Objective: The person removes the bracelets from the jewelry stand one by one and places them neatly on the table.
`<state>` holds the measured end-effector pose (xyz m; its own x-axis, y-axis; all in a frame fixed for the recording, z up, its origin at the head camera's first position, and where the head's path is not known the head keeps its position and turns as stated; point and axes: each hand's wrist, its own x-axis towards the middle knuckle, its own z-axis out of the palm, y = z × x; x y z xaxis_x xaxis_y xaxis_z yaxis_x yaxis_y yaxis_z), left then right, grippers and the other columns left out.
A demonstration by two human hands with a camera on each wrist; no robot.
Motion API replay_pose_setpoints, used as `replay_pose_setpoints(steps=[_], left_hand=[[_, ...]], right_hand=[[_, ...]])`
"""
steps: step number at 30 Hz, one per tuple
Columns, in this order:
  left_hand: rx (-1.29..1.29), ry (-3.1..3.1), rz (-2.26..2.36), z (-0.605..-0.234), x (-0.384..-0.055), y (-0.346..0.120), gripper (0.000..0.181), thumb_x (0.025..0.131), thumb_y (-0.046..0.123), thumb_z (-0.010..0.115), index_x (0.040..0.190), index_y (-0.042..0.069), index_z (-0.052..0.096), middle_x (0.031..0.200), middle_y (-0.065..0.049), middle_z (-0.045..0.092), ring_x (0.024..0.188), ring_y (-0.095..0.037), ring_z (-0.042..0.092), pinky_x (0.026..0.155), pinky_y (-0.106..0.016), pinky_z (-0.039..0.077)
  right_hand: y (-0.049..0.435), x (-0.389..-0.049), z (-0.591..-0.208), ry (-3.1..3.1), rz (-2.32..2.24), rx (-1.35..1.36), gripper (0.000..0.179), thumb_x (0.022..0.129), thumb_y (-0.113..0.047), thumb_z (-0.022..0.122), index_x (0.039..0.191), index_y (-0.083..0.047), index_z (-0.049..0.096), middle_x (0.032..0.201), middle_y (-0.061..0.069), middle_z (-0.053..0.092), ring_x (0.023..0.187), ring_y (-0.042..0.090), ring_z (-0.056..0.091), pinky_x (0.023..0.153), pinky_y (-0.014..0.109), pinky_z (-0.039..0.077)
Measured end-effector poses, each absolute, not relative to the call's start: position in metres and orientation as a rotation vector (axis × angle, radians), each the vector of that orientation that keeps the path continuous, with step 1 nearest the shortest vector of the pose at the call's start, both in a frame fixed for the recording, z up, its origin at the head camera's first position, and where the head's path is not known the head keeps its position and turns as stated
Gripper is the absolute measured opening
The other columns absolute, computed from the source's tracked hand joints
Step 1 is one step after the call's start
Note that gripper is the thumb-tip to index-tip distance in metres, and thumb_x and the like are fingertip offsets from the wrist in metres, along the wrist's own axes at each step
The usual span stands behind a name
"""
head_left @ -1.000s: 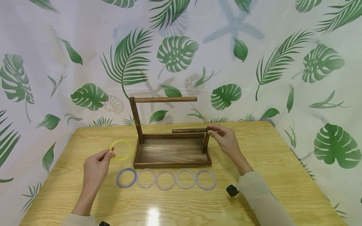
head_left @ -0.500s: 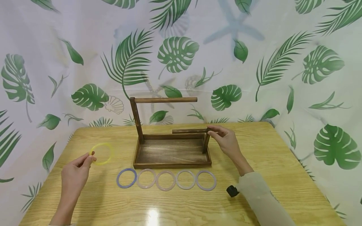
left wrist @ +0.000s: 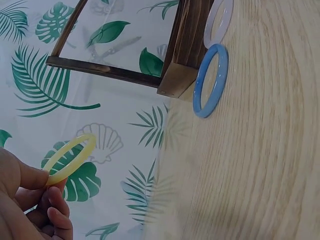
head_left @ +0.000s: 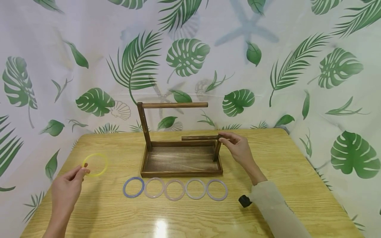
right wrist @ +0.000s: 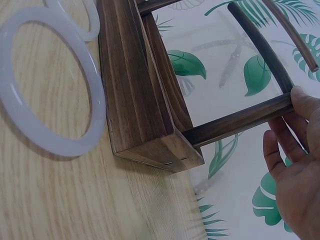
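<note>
My left hand [head_left: 66, 188] pinches a thin yellow bangle [left wrist: 75, 166] between thumb and fingers, held up over the left part of the table. With thumb and fingertips, my right hand [head_left: 239, 148] grips the top of the short post [right wrist: 240, 119] on a dark wooden bangle stand [head_left: 181, 174]. The stand has a shallow tray base, a taller post on the left and a horizontal bar on each post. In front of it lie a blue bangle [head_left: 124, 187] and several pale ones in a row, the rightmost a lavender bangle [head_left: 217, 199].
The wood-grain table [head_left: 190, 215] reaches back to a white curtain [head_left: 268, 99] printed with green leaves. A black strap end [head_left: 245, 201] sticks out beside my right sleeve [head_left: 274, 205].
My left hand has moved left and slightly toward me with the yellow bangle, away from the stand. The right hand stays on the short post; the bangles in the row have not moved.
</note>
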<state>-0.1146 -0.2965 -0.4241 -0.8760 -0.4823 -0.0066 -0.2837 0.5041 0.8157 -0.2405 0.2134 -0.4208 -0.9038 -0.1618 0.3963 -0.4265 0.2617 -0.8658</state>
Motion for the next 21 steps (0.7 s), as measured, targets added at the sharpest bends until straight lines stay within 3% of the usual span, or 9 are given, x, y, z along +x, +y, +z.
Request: replay_pose_setpoints(steps=[2, 4, 7, 10, 16, 21], left_hand=[[0.668, -2.527, -1.305, -0.425, -0.114, -0.298, 0.053, 0.109, 0.038, 0.051, 0.143, -0.002, 0.056, 0.136, -0.022, 0.059, 0.128, -0.043, 0.056, 0.071, -0.015, 0.048], [0.690, -2.527, -1.293, -0.426, -0.114, -0.300, 0.052, 0.108, 0.038, 0.052, 0.143, -0.001, 0.058, 0.136, -0.021, 0.060, 0.127, -0.041, 0.057, 0.072, -0.015, 0.047], [0.711, -2.521, -1.287, -0.428, -0.112, -0.302, 0.052, 0.107, 0.038, 0.054, 0.141, 0.000, 0.059, 0.135, -0.020, 0.061, 0.103, -0.016, 0.070, 0.066, -0.008, 0.044], [0.711, -2.528, -1.282, -0.429, -0.111, -0.303, 0.051, 0.107, 0.038, 0.055, 0.140, -0.002, 0.060, 0.133, -0.022, 0.062, 0.081, 0.009, 0.060, 0.061, -0.007, 0.045], [0.689, -2.542, -1.276, -0.433, -0.109, -0.302, 0.047, 0.107, 0.032, 0.056, 0.137, -0.004, 0.061, 0.130, -0.024, 0.063, 0.079, 0.007, 0.060, 0.059, -0.012, 0.048], [0.697, -2.574, -1.291, -0.438, -0.107, -0.302, 0.049, 0.108, 0.032, 0.054, 0.139, -0.005, 0.059, 0.134, -0.025, 0.061, 0.070, 0.015, 0.051, 0.059, -0.017, 0.048]], right_hand=[[0.214, -0.241, -0.421, -2.301, 1.693, 0.554, 0.027, 0.100, 0.000, 0.066, 0.125, 0.011, 0.068, 0.121, 0.030, 0.068, 0.102, 0.007, 0.066, 0.086, 0.017, 0.052], [0.214, -0.241, -0.422, -2.301, 1.692, 0.557, 0.028, 0.100, 0.000, 0.067, 0.125, 0.011, 0.068, 0.122, 0.030, 0.067, 0.102, 0.007, 0.067, 0.086, 0.016, 0.052], [0.215, -0.242, -0.423, -2.301, 1.694, 0.560, 0.028, 0.100, -0.001, 0.067, 0.125, 0.010, 0.068, 0.123, 0.029, 0.067, 0.103, 0.006, 0.066, 0.086, 0.017, 0.052], [0.215, -0.242, -0.424, -2.299, 1.699, 0.557, 0.027, 0.100, 0.000, 0.067, 0.125, 0.010, 0.069, 0.123, 0.029, 0.067, 0.104, 0.004, 0.065, 0.087, 0.017, 0.052], [0.215, -0.242, -0.423, -2.299, 1.704, 0.545, 0.027, 0.100, 0.000, 0.067, 0.125, 0.010, 0.069, 0.124, 0.029, 0.067, 0.104, 0.002, 0.064, 0.087, 0.016, 0.052], [0.215, -0.242, -0.423, -2.294, 1.704, 0.549, 0.028, 0.100, 0.000, 0.067, 0.125, 0.012, 0.068, 0.123, 0.029, 0.067, 0.103, 0.004, 0.065, 0.086, 0.017, 0.052]])
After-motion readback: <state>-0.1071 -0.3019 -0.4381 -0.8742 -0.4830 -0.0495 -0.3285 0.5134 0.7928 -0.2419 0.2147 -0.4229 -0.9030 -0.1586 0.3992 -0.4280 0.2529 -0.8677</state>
